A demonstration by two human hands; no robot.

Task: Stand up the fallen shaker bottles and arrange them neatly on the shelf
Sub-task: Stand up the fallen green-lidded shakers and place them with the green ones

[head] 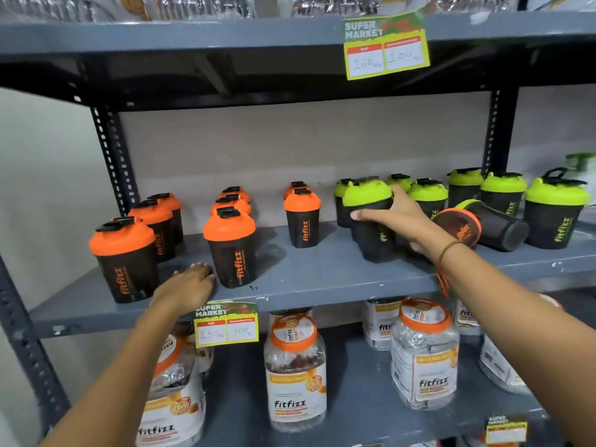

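A grey metal shelf (322,279) carries black shaker bottles, orange-lidded toward 9 o'clock and green-lidded toward 3 o'clock. At the far left a column of orange-lidded shakers stands upright, led by the front orange shaker (124,259). Just to its right the left hand (188,287) lies palm down on the shelf board with fingers loosely spread, gripping nothing; its fingertips are just beside the base of a second front orange shaker (232,248), which stands upright at the head of another short column. Toward 12 o'clock from centre, a lone pair of orange shakers (302,217) stands upright, one behind the other. Right of centre the right hand (392,217) wraps fingers and thumb around a green-lidded shaker (371,217), holding it upright with its base at the shelf board; whether the base touches cannot be told. Toward 3 o'clock of that hand a fallen shaker (480,225) lies on its side, its lid end facing the camera, among upright green-lidded shakers (554,211). On the shelf edge at 6 o'clock of the left hand hangs a price tag (225,324); jars (295,362) stand on the tier below.
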